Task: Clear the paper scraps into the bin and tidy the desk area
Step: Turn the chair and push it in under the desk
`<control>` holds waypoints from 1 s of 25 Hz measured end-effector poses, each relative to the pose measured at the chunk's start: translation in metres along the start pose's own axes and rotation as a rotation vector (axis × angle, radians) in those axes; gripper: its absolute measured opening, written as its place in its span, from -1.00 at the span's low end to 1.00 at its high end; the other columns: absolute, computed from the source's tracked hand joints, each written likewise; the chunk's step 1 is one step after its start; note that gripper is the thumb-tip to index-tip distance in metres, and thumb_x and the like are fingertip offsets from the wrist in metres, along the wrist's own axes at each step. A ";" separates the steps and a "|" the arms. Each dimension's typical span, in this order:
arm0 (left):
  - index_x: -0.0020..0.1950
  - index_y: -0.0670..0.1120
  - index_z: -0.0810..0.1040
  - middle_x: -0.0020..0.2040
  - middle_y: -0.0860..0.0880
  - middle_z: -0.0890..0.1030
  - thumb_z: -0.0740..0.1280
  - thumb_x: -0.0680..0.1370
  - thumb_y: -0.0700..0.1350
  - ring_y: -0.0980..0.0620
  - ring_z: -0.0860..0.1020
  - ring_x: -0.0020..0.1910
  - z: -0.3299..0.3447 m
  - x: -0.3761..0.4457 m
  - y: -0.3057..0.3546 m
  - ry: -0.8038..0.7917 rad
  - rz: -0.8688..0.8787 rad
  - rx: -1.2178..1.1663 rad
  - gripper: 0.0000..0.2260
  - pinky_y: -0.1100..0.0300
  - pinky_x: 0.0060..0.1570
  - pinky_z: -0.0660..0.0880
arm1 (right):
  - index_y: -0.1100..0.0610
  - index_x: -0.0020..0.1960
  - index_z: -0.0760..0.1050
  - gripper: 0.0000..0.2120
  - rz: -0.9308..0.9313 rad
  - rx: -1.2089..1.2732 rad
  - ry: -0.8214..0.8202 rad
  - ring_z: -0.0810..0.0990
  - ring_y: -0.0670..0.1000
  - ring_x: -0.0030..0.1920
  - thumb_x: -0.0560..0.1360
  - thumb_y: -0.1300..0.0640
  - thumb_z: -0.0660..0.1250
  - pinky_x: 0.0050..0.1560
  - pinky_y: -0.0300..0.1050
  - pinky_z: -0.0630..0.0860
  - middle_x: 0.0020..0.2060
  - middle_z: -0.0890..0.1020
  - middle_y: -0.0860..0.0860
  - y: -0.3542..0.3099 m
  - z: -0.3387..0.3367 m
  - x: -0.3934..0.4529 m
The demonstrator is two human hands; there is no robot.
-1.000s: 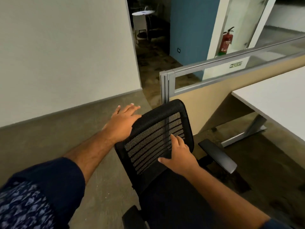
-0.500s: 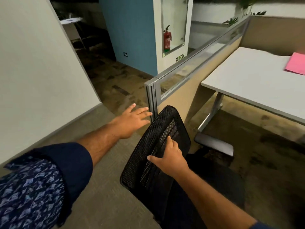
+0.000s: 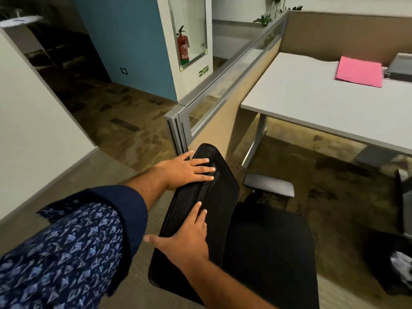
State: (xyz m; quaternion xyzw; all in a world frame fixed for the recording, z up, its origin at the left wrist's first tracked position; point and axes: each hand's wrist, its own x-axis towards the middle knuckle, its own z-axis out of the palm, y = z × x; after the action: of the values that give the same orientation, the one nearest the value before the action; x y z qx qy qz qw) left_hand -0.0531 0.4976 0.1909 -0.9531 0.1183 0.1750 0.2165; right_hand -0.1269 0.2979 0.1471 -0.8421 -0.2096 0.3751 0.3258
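A black office chair (image 3: 267, 246) with a mesh backrest (image 3: 218, 197) stands in front of me, its seat facing the white desk (image 3: 312, 103). My left hand (image 3: 189, 172) lies flat on the upper part of the backrest with straight fingers. Lower down, my right hand (image 3: 187, 237) presses on the backrest's near edge, fingers straight and thumb spread to the left. At the lower right a dark bin (image 3: 392, 262) holds pale crumpled paper (image 3: 401, 264); it is cut off by the frame edge.
A pink folder (image 3: 359, 71) and a grey device (image 3: 401, 68) lie on the desk's far right. A beige partition with a glass top (image 3: 227, 85) borders the desk on the left. The chair's armrest (image 3: 267, 185) points toward the desk. A fire extinguisher (image 3: 183, 46) stands behind glass.
The chair has swivelled so its seat faces the desk. My left hand came off the air and back onto the backrest top; my right hand slid lower. The view turned right.
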 end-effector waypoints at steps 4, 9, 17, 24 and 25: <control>0.70 0.16 0.04 0.74 0.11 -0.05 0.37 0.59 -0.27 -0.03 -0.19 0.70 0.002 0.014 -0.009 -0.034 0.083 0.023 -0.19 -0.32 0.62 -0.05 | -0.05 0.66 -0.44 0.44 -0.014 0.007 0.007 -0.08 0.22 0.70 0.19 -0.40 0.50 0.60 0.20 0.20 0.71 -0.21 0.03 0.002 0.003 0.010; 0.65 0.17 0.22 0.71 0.13 0.11 0.39 0.61 -0.19 0.00 -0.15 0.71 -0.009 0.031 -0.009 -0.049 0.049 -0.075 -0.32 -0.33 0.61 0.03 | -0.02 0.67 -0.41 0.42 -0.041 0.013 0.010 -0.02 0.27 0.69 0.16 -0.39 0.45 0.63 0.19 0.17 0.71 -0.17 0.09 0.007 -0.010 0.022; 0.65 0.16 0.22 0.71 0.12 0.11 0.41 0.61 -0.18 0.02 -0.17 0.70 -0.014 0.034 0.014 -0.100 -0.012 -0.136 -0.33 -0.33 0.61 0.03 | -0.06 0.66 -0.41 0.42 -0.050 -0.024 -0.074 -0.02 0.26 0.69 0.18 -0.37 0.50 0.60 0.22 0.22 0.71 -0.19 0.05 0.030 -0.027 0.014; 0.64 0.18 0.22 0.70 0.10 0.10 0.51 0.53 -0.19 0.01 -0.14 0.70 -0.020 0.057 0.043 -0.071 -0.083 -0.155 -0.21 -0.36 0.60 0.04 | -0.08 0.67 -0.40 0.41 -0.089 -0.099 -0.126 0.00 0.24 0.69 0.19 -0.33 0.51 0.56 0.25 0.25 0.71 -0.19 0.05 0.066 -0.074 0.008; 0.64 0.18 0.22 0.70 0.10 0.11 0.52 0.51 -0.19 0.01 -0.14 0.70 -0.022 0.062 0.047 -0.070 -0.093 -0.152 -0.20 -0.36 0.60 0.03 | -0.08 0.67 -0.40 0.41 -0.092 -0.106 -0.137 0.00 0.25 0.69 0.19 -0.33 0.52 0.56 0.25 0.25 0.71 -0.19 0.05 0.071 -0.082 0.009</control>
State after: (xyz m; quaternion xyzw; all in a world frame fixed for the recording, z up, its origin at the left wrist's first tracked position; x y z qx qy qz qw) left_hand -0.0048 0.4368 0.1679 -0.9646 0.0526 0.2063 0.1554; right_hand -0.0508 0.2210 0.1339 -0.8202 -0.2893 0.4047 0.2824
